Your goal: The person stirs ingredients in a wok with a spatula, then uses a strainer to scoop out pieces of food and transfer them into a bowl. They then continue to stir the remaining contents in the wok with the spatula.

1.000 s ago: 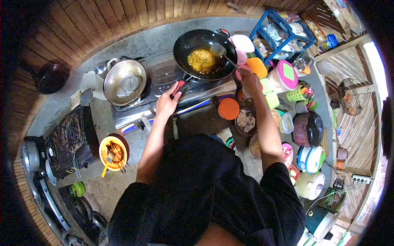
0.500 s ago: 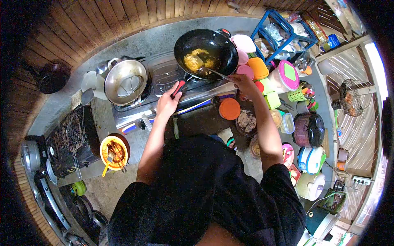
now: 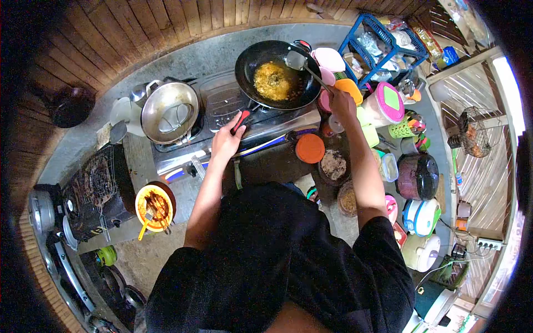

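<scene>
The right hand (image 3: pixel 344 105) is covering the grip end of the spatula (image 3: pixel 295 60), and the left hand (image 3: pixel 224 143) is partly hiding the wok's handle (image 3: pixel 241 120). The wok (image 3: pixel 304 89) is blocking the stove (image 3: pixel 222 102) beneath it. Items in the blue rack (image 3: pixel 355 34) are appearing too small (and too jumbled) to identify.

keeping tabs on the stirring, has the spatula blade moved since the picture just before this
Yes: the spatula blade has moved from the yellow food toward the blue rack, now by the wok's far right rim.

Kitchen — gas stove (image 3: pixel 216 123), wok (image 3: pixel 302 83), rice cooker (image 3: pixel 420 251), plank wall (image 3: pixel 161 25).
</scene>
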